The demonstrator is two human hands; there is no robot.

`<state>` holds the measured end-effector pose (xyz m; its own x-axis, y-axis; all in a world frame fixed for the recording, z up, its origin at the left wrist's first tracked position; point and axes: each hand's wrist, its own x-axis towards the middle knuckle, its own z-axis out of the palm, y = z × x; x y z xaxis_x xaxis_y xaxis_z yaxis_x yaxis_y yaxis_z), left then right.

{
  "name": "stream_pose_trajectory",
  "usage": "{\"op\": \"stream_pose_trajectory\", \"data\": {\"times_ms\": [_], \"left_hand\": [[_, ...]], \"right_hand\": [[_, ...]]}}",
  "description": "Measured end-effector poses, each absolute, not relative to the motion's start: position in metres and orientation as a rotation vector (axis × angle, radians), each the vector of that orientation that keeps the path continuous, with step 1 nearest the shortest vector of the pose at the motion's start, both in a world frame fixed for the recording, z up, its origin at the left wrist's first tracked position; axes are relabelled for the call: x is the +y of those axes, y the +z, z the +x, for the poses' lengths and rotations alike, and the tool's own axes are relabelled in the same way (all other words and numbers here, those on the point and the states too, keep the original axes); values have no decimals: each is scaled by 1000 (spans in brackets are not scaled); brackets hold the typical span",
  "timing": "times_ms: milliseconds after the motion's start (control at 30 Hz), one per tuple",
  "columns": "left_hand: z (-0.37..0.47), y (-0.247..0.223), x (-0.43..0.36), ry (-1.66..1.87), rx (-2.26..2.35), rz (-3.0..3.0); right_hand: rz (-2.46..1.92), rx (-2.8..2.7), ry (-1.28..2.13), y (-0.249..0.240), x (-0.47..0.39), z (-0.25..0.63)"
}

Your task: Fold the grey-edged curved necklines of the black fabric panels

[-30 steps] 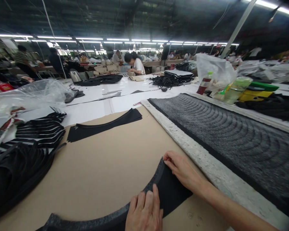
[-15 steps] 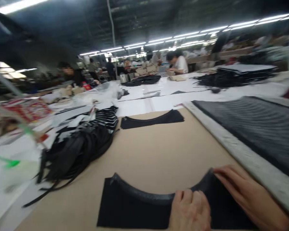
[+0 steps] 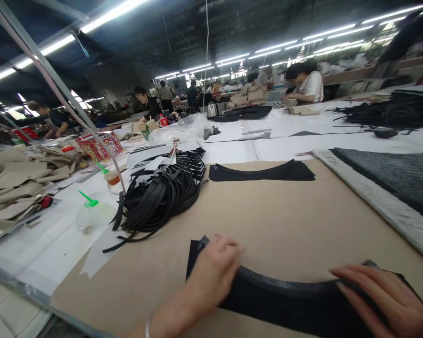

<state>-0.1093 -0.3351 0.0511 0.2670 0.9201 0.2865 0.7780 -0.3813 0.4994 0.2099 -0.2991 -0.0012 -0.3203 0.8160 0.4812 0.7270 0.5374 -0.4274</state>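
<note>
A black fabric piece (image 3: 285, 303) lies in front of me, its concave far edge lined with a narrow dark-grey strip (image 3: 268, 278). My left hand (image 3: 215, 265) is closed over the left end of that edge, fingers curled and slightly blurred; the contact under them is hidden. At the right part of the curve, my right hand (image 3: 384, 291) has thumb and fingers on either side of the edge, tips close together on the fabric. A similar curved black stack (image 3: 261, 172) rests farther back on the tan board (image 3: 254, 211).
Left of the board lies a heap of black strips (image 3: 158, 202). Bottles with green nozzles (image 3: 90, 202) stand beside it. A pale slab (image 3: 370, 197) carrying grey fabric (image 3: 402, 164) borders the right. Beige pieces (image 3: 14, 183) lie far left; other people work behind.
The view has swung left. My left hand has moved from the curve's right half to its left end. My right hand, previously at the right corner, now lies along the right part.
</note>
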Motion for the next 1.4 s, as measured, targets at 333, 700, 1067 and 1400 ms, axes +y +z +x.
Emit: {"op": "stream_pose_trajectory", "data": {"times_ms": [333, 700, 1067, 1400], "left_hand": [[-198, 55, -293, 270, 1531, 2258], [-205, 44, -299, 558, 1624, 2157], [-216, 7, -343, 647, 1531, 2349], [-220, 8, -349, 548, 1524, 2462]], "right_hand": [[-1282, -2471, 846, 41, -298, 14], [-1190, -2536, 493, 29, -294, -14], [-1082, -2642, -21, 15, -294, -35], [-1015, -2702, -373, 12, -304, -53]]}}
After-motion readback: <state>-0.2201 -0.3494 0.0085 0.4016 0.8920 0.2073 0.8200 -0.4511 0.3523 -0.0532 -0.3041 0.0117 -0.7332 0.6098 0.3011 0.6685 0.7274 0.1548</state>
